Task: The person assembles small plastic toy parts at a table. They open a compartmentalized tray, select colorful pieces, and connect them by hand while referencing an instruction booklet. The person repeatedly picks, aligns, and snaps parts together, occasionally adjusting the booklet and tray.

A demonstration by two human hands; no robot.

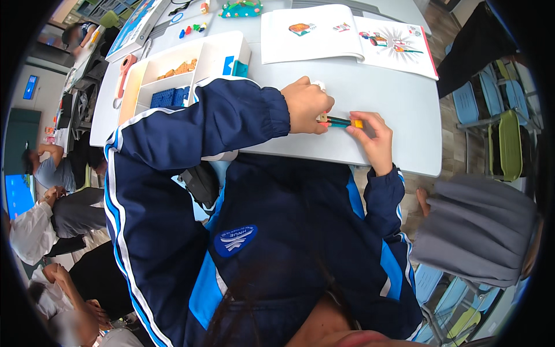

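Above the table, near its front edge, my two hands hold a small toy building-brick model (338, 121). Its dark rods run from a pale beige piece to a yellow block (357, 124), with a bit of teal underneath. My left hand (306, 106) is closed around the beige end, and a white part shows beside its knuckles; its fingers cover most of that end. Thumb and fingers of my right hand (374, 139) pinch the yellow end. Beyond the hands lies an open picture booklet (312, 49) with drawings of coloured brick models.
At the left stands a white divided tray (222, 43) with tan pieces (178, 69) and blue bricks (167, 98). Behind it are a box (136, 29), small coloured pieces (192, 30) and a teal pouch (241, 8). Other people sit at left; chairs (506, 141) stand at right.
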